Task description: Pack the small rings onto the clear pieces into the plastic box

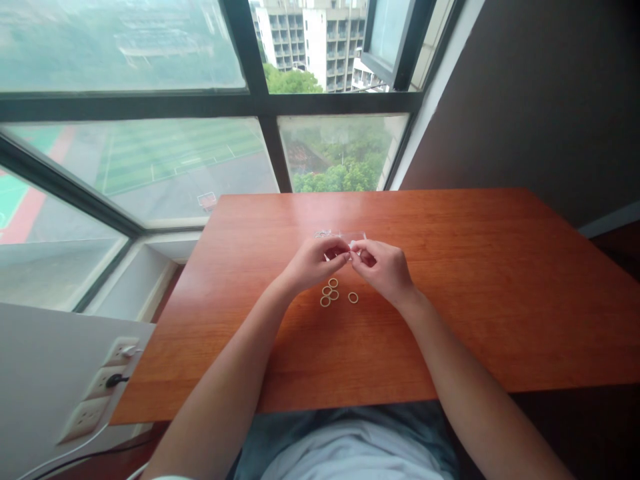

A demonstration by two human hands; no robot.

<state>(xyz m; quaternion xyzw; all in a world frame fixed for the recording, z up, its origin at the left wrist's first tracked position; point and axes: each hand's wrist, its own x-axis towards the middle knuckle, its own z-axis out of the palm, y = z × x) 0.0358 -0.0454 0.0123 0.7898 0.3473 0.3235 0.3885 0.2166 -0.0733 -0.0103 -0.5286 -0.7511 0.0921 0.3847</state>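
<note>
Above the middle of the table, my left hand (323, 261) and my right hand (383, 267) meet at the fingertips. Both are closed in a pinch on a small piece of clear, whitish plastic (351, 245), mostly covered by the fingers. Just beyond the hands lies more see-through plastic (324, 234) with shiny edges; its full shape is hidden. Nearer to me, below the hands, several pale yellow rings (333, 295) lie flat in a loose cluster. A single ring (353, 298) sits apart, to the right of them.
The reddish-brown wooden table (500, 287) stretches wide to the right. Dark-framed windows (345, 103) stand behind it. At the lower left, wall sockets (103, 383) hold plugs with cables, close to the table's left edge.
</note>
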